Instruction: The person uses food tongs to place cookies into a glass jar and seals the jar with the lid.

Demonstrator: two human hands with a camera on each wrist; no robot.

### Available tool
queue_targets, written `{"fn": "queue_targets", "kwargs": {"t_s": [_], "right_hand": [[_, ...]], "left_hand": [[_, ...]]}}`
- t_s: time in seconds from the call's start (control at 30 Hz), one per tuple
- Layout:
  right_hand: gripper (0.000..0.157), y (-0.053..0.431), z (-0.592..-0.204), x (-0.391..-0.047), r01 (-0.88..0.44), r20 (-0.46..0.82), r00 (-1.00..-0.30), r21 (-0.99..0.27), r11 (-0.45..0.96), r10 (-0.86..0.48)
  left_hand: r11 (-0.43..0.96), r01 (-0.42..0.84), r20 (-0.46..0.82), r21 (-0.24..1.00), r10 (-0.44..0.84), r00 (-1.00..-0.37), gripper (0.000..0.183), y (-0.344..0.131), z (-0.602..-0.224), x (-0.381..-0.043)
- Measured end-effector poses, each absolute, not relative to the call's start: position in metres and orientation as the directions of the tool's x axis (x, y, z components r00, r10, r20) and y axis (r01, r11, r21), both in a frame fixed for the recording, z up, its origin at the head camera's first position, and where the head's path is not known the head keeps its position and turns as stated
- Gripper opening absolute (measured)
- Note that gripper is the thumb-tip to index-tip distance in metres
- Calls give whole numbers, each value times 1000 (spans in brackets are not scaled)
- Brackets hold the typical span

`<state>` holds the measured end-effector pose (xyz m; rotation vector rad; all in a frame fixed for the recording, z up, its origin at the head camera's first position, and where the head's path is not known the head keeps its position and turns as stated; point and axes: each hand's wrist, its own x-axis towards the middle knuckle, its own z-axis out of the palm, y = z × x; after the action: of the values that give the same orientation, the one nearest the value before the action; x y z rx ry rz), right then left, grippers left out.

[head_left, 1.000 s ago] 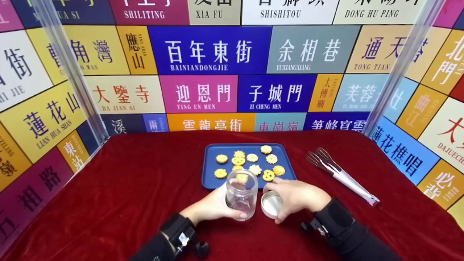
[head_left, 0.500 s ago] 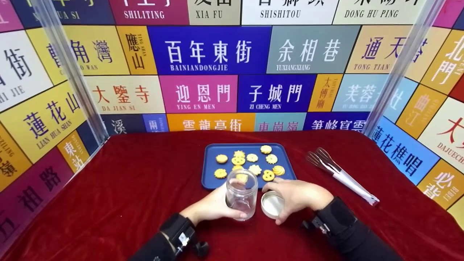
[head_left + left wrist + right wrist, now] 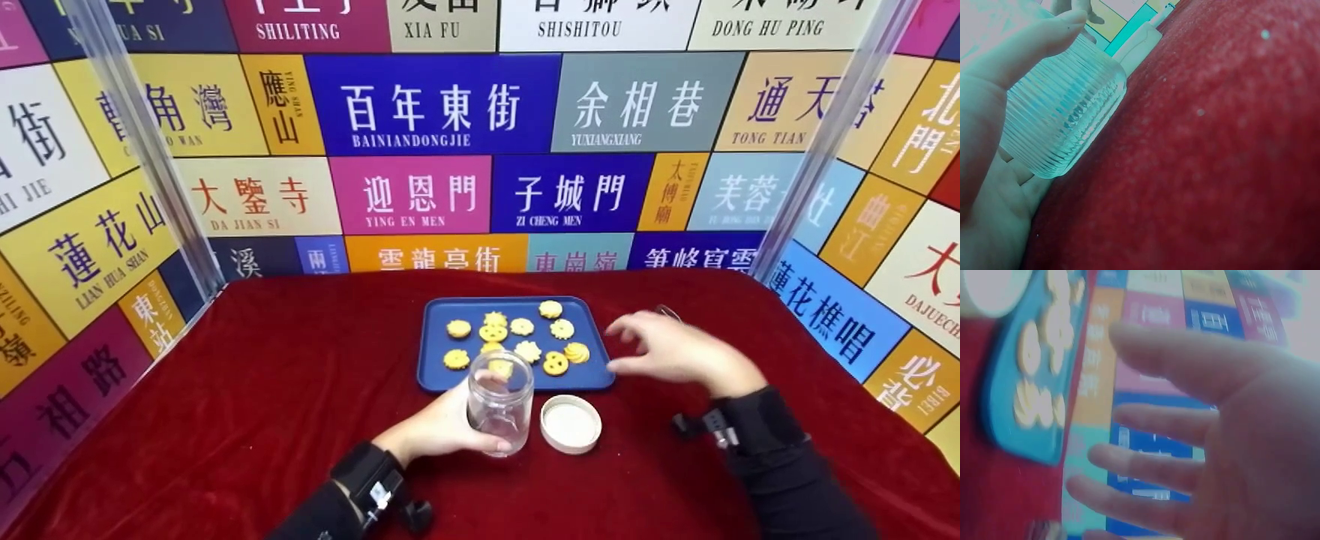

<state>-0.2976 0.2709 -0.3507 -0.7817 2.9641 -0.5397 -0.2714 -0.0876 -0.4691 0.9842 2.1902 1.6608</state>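
My left hand [image 3: 439,424] grips a clear glass jar [image 3: 501,409] by its side, thumb in front and fingers behind. Fine vertical ribs show on the jar [image 3: 1069,107] in the left wrist view; its mouth faces up without a lid. Beside the jar, a round pale lid [image 3: 571,424] lies on the red cloth with its hollow side up. My right hand [image 3: 675,351] is in the air past the right edge of the blue tray [image 3: 517,384]; its fingers [image 3: 1145,461] are spread and hold nothing. Several yellow cookies [image 3: 555,363] lie on the tray.
Metal tongs [image 3: 666,311] lie on the cloth to the right, mostly hidden behind my right hand and forearm. A red velvet cloth [image 3: 300,390] covers the table. Behind it stands a wall of coloured sign panels [image 3: 442,105] with clear corner posts.
My right hand has let go of the lid and moved up and to the right, over the tongs. The lid stays on the cloth. My left hand and the jar have not moved.
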Motion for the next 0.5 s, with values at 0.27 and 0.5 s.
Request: {"fn": "queue_targets", "kwargs": {"t_s": [0.27,0.5], "right_hand": [[72,328,-357,-314,-200,51,-980,-320,926,-193],[92,361,-368,-318,-37,-54,-997,-274,961,-53]], "left_hand": [[141,379,219,915,614,-758,81,-89,-470,-271],[130,379,224,916,618,-753,80,-89,-470,-271]]}}
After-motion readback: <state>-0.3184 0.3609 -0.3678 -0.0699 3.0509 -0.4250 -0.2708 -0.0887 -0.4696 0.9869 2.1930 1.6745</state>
